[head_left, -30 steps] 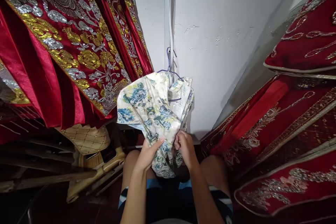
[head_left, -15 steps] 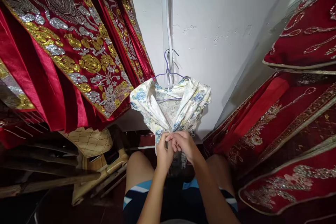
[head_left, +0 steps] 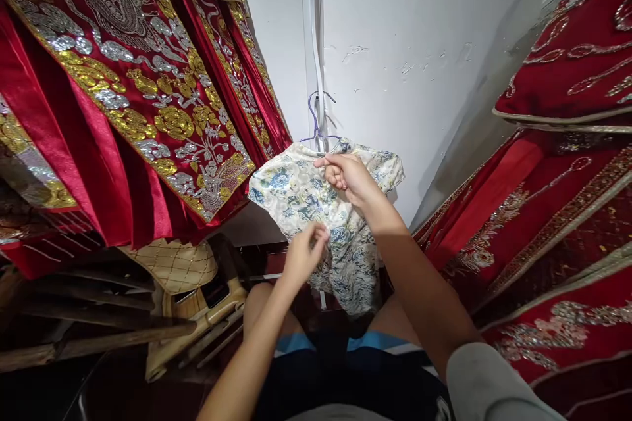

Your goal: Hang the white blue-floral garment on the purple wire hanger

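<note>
A short-sleeved floral blouse (head_left: 296, 194), cream with blue and green flowers, hangs in front of me on a thin purple hanger (head_left: 315, 120). My right hand (head_left: 348, 177) is at its neckline, thumb and index finger closed on the fabric edge, the other fingers curled in. Lower down, at the front edge, my left hand (head_left: 307, 251) has its fingers bent and pinched at the cloth; its exact grip is partly hidden. The blouse's lower part drapes in folds between my knees.
Red skirts with gold and silver sequins (head_left: 175, 122) hang at left, and red beaded garments (head_left: 498, 210) at right. A wooden chair (head_left: 197, 335) with a quilted cream cushion (head_left: 175, 266) stands low on the left. Behind the blouse is a pale wall (head_left: 395, 26).
My hands were together low on the blouse's open V-neck. My right hand has risen to the collar, my left has moved slightly down, and the front panels now cover the neck opening.
</note>
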`<state>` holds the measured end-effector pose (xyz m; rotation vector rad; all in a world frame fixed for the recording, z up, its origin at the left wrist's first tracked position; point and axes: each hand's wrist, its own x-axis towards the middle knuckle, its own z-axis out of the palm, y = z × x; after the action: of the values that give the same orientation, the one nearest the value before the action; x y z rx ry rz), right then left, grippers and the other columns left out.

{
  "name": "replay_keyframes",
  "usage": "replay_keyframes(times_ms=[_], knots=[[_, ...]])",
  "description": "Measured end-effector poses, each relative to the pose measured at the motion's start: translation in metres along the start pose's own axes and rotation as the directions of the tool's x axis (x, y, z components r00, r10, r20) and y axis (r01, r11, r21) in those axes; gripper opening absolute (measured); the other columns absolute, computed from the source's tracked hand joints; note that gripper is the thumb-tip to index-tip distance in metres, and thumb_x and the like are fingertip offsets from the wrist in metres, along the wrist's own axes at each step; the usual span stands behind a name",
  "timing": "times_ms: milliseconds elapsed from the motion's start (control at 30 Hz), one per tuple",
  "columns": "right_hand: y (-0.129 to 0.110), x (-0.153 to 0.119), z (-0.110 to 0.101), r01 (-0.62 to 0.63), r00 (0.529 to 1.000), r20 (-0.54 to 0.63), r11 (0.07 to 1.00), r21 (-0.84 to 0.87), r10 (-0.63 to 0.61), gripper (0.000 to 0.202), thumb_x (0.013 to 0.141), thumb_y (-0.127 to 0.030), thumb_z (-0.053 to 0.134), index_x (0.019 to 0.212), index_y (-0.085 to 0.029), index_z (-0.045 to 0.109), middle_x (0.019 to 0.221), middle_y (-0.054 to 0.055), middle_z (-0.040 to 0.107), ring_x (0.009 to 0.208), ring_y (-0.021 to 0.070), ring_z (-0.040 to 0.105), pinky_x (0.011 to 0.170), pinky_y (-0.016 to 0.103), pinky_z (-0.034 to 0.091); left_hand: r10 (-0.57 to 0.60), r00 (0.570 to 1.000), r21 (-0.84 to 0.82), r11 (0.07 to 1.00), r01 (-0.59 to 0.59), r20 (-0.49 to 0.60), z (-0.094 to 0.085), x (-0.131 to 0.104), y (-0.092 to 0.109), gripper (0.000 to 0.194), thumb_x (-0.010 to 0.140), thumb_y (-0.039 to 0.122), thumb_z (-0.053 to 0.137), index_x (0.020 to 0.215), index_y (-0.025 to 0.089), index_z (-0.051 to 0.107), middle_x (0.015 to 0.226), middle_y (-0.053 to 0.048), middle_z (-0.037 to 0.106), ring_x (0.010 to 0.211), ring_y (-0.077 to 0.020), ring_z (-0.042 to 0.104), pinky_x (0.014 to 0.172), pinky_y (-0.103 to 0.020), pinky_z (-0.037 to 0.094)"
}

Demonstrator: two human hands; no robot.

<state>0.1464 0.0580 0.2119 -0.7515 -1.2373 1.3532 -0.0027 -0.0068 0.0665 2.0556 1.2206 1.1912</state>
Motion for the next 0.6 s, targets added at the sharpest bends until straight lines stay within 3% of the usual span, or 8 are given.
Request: replay_keyframes(times_ms=[67,133,300,367,433,500,567,600], knots=[[0.005,-0.006,0.0,0.022,1.0,0.001,0.999,-0.044,-0.022,0.027,0.094,-0.027,0.054,0.075,-0.012,0.065,0.041,-0.005,0.048,0.033,0.0045,0.033,0.035,0.017,0.02,0.1,0.968,-0.011,0.994,-0.106,-0.228,-0.027,0.032,0.023,0.026,0.1,0.032,0.048,0.121,0.021,0.057,0.079,-0.001,0.065,0.071,-0.0158,0.062,0.072,-0.027,0.046],[0.006,-0.008,0.001,0.047,0.999,0.006,0.995,-0.087,-0.047,0.029,0.094,-0.029,0.055,0.07,-0.014,0.063,0.04,-0.005,0.046,0.034,0.0046,0.032,0.037,0.017,0.021,0.244,0.921,0.075,0.97,-0.233,-0.302,-0.049,0.068,0.045,0.034,0.102,0.031,0.044,0.133,0.021,0.053,0.076,0.001,0.062,0.064,-0.0138,0.057,0.067,-0.026,0.045],[0.016,0.001,-0.002,0.15,0.989,0.004,0.976,-0.157,-0.151,0.032,0.093,-0.032,0.053,0.063,-0.018,0.057,0.039,-0.008,0.039,0.037,0.0067,0.029,0.042,0.021,0.022,0.523,0.848,0.368,0.807,-0.461,-0.085,-0.073,0.129,0.073,0.019,0.1,0.026,0.049,0.095,0.017,0.064,0.086,-0.004,0.065,0.078,-0.0164,0.058,0.075,-0.029,0.042],[0.03,0.004,-0.005,0.145,0.985,-0.049,0.955,-0.257,-0.163,0.031,0.09,-0.029,0.052,0.061,-0.019,0.057,0.041,-0.007,0.041,0.039,0.008,0.031,0.044,0.022,0.024,0.546,0.825,0.413,0.791,-0.451,-0.144,-0.077,0.137,0.076,0.017,0.098,0.023,0.052,0.087,0.017,0.063,0.086,-0.005,0.065,0.081,-0.0168,0.056,0.078,-0.03,0.041],[0.05,0.001,-0.008,0.08,0.99,-0.084,0.929,-0.361,-0.118,0.03,0.086,-0.025,0.053,0.057,-0.018,0.057,0.044,-0.005,0.045,0.041,0.0091,0.035,0.046,0.024,0.026,0.459,0.796,0.286,0.884,-0.369,-0.395,-0.087,0.138,0.075,0.016,0.097,0.018,0.054,0.084,0.017,0.062,0.084,-0.003,0.063,0.081,-0.015,0.054,0.079,-0.029,0.039],[0.07,-0.007,-0.01,-0.003,0.997,-0.075,0.934,-0.358,-0.025,0.03,0.082,-0.025,0.053,0.053,-0.019,0.056,0.043,-0.004,0.045,0.041,0.0097,0.036,0.046,0.025,0.027,0.162,0.708,-0.069,0.956,-0.286,-0.688,-0.103,0.136,0.066,0.021,0.097,0.013,0.055,0.078,0.015,0.06,0.08,0.0,0.058,0.079,-0.0112,0.051,0.078,-0.024,0.038],[0.086,-0.021,-0.013,-0.08,0.997,-0.02,0.966,-0.245,0.078,0.03,0.08,-0.029,0.053,0.052,-0.019,0.055,0.04,-0.005,0.042,0.04,0.0093,0.033,0.045,0.025,0.024,-0.195,0.611,-0.424,0.869,-0.254,-0.767,-0.119,0.131,0.047,0.03,0.1,0.011,0.05,0.071,0.015,0.054,0.072,0.003,0.05,0.071,-0.0083,0.046,0.072,-0.02,0.036],[0.092,-0.029,-0.014,-0.108,0.994,0.002,0.979,-0.174,0.11,0.029,0.079,-0.031,0.053,0.052,-0.019,0.054,0.039,-0.005,0.04,0.039,0.0087,0.031,0.045,0.025,0.022,-0.306,0.598,-0.53,0.813,-0.241,-0.741,-0.125,0.127,0.035,0.034,0.102,0.012,0.044,0.069,0.016,0.048,0.067,0.004,0.045,0.067,-0.0079,0.043,0.069,-0.02,0.036]])
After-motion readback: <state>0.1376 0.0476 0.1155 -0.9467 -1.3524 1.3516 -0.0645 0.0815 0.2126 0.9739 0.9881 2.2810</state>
